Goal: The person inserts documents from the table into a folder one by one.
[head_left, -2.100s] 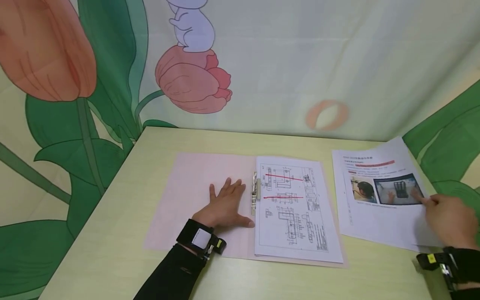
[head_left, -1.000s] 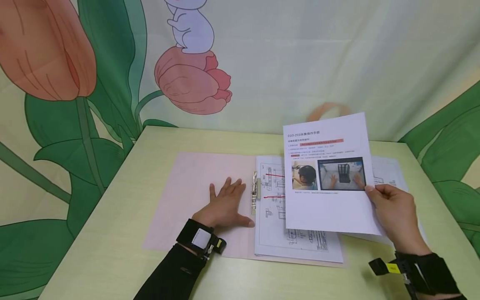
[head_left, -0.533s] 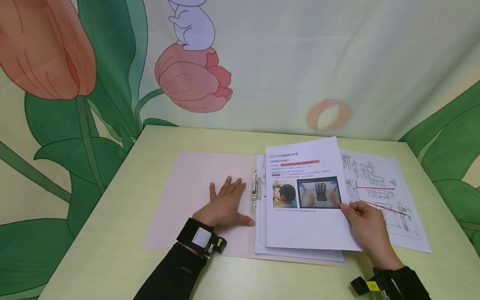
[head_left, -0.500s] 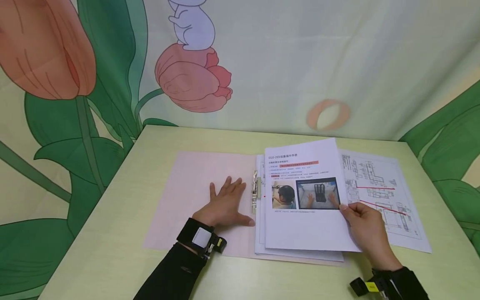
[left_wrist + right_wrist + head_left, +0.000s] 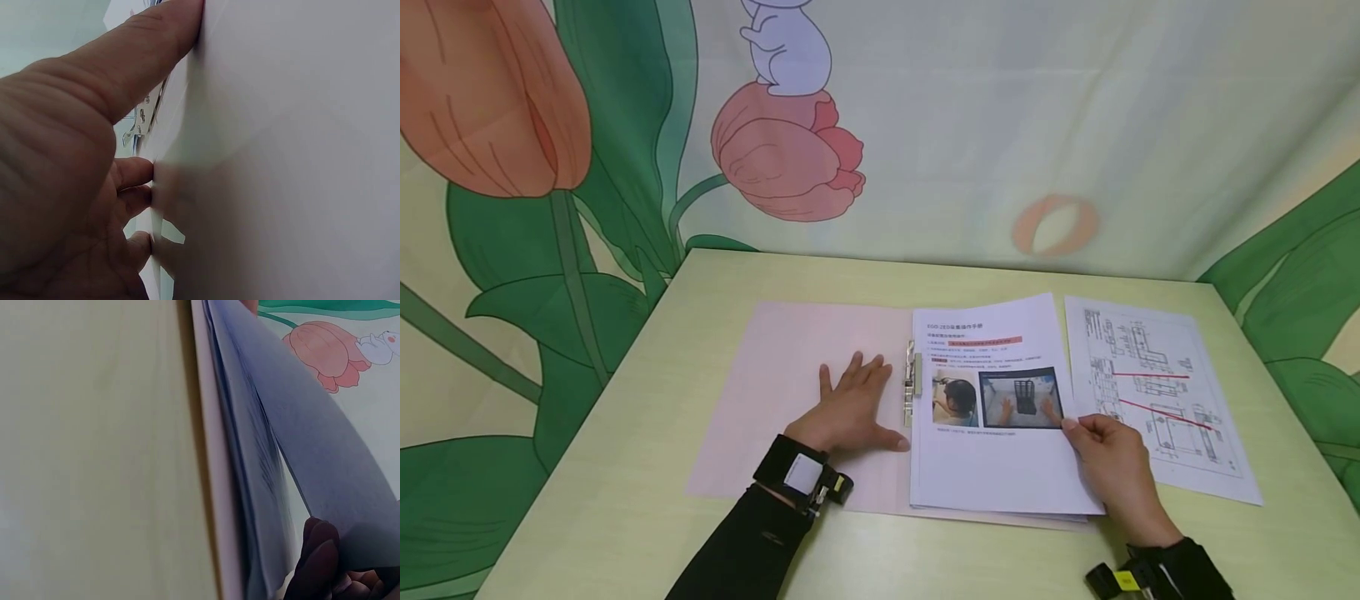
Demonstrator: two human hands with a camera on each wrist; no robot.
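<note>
Now a printed sheet (image 5: pixel 992 417) settles onto the stack in an open folder (image 5: pixel 790 392).

Fingers spread flat, the left hand (image 5: pixel 850 410) pins the folder's cover to the tabletop (image 5: pixel 625 500), steadying it. Just right of it, the right hand (image 5: pixel 1108 467) pinches the sheet's edge; a drawing (image 5: pixel 1157 392) lies beyond that hand.

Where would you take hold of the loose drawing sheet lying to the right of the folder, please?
Pinch the drawing sheet at its near right corner, coming from the right with the right hand. It lies flat on the table, so a corner must be lifted; its left edge is crowded by the folder's pages.
</note>
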